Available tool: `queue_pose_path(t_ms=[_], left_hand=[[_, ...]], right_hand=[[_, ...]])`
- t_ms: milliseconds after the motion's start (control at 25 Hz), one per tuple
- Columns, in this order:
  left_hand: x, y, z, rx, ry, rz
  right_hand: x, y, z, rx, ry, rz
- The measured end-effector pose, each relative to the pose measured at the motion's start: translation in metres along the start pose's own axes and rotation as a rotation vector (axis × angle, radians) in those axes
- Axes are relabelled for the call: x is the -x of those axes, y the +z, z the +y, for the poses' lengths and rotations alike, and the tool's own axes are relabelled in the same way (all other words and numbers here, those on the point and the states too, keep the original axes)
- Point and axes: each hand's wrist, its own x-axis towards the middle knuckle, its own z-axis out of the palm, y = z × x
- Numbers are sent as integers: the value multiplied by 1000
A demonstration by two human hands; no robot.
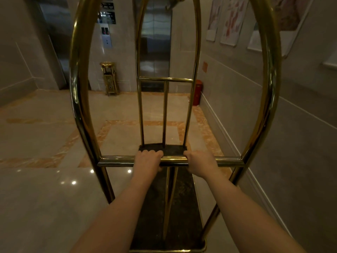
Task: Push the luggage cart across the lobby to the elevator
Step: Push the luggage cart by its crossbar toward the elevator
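A brass luggage cart with tall arched tubes fills the head view. Its dark carpeted deck carries no bags. My left hand and my right hand both grip the horizontal brass handle bar, close together near its middle. Straight ahead, seen through the cart's far arch, stands a steel elevator door, closed. A second elevator door is at the far left. Between them on the wall is the call button panel.
A gold ashtray stand stands against the wall between the elevators. A red fire extinguisher box sits in the right corner. The right wall with framed pictures runs close beside the cart. Polished marble floor spreads to the left.
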Motion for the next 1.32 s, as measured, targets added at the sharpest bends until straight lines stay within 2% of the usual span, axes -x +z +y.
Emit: queue_pose_path(t_ms=[320, 720, 1000, 1320], left_hand=[[-86, 20, -14, -8, -144, -43], [-205, 49, -46, -40, -141, -65], [-293, 77, -79, -4, -115, -100], [-388, 103, -108, -1, -79, -72]], right_hand=[[-89, 10, 36, -41, -68, -25], [-208, 22, 84, -57, -149, -26], [-294, 38, 110, -28, -89, -28], [-392, 48, 145, -5, -89, -25]])
